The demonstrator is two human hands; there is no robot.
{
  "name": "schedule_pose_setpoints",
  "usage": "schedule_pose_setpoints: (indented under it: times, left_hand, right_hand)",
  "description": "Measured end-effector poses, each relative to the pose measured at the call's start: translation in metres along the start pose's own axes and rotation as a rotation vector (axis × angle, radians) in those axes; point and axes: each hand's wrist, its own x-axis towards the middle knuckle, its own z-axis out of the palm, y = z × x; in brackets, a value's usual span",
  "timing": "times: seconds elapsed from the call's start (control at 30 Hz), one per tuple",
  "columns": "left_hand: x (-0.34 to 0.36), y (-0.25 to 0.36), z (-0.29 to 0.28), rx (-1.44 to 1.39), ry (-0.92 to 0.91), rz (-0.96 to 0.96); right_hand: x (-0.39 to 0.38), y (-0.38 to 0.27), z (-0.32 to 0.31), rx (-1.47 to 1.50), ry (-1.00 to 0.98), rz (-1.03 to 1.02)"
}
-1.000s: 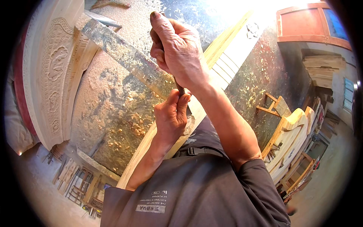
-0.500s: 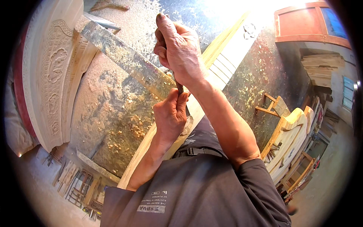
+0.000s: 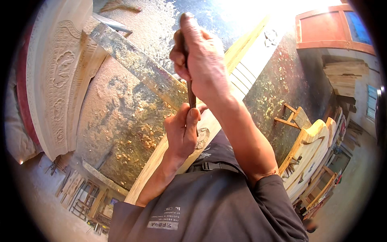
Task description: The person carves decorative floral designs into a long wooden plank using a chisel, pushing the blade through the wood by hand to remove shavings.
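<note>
My right hand (image 3: 205, 64) is closed round the upper part of a dark, slim carving chisel (image 3: 191, 93), thumb pointing up along it. Lower on the same tool, my left hand (image 3: 181, 130) grips the shaft just above a pale wooden beam (image 3: 246, 76). The chisel stands steeply; its tip is hidden behind the left fingers. Beside that hand a small carved patch (image 3: 202, 137) shows on the beam. Farther up the beam are several dark cross lines and another carved motif (image 3: 271, 38).
A worn support plank (image 3: 137, 60) runs from the beam to the far left. A large carved wooden panel (image 3: 60, 80) stands at left. Chips and sawdust (image 3: 137, 137) cover the floor. At right are a small wooden stool (image 3: 294, 117) and a pale workpiece (image 3: 308, 155) with several tools on it.
My right hand has shifted slightly right, and more of the chisel's shaft now shows between the hands. The left hand keeps its grip low on the tool. The whole view has shifted slightly.
</note>
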Motion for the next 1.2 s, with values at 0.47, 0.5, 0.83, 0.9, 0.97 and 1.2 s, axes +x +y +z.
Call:
schedule_pose_setpoints:
  times: [0.47,0.5,0.83,0.9,0.97,1.2]
  left_hand:
    - [0.004,0.000,-0.001,-0.027,0.054,-0.033]
    - [0.003,0.005,-0.002,-0.003,0.071,-0.058]
    - [-0.015,0.009,-0.012,-0.062,0.087,-0.080]
    - [-0.013,0.009,-0.006,-0.042,0.064,-0.056]
    - [-0.011,0.008,-0.004,-0.034,0.043,-0.046]
    - [-0.009,0.006,-0.005,-0.009,0.034,-0.074]
  right_hand:
    - [-0.026,-0.045,-0.026,-0.086,0.055,-0.297]
    - [-0.029,-0.054,-0.033,-0.039,0.063,-0.312]
    - [-0.015,-0.035,-0.012,-0.056,-0.043,-0.173]
    - [-0.014,-0.020,0.000,-0.112,-0.068,-0.154]
    - [-0.014,-0.014,0.004,-0.114,-0.061,-0.123]
    - [-0.006,-0.001,0.005,-0.147,-0.103,-0.107]
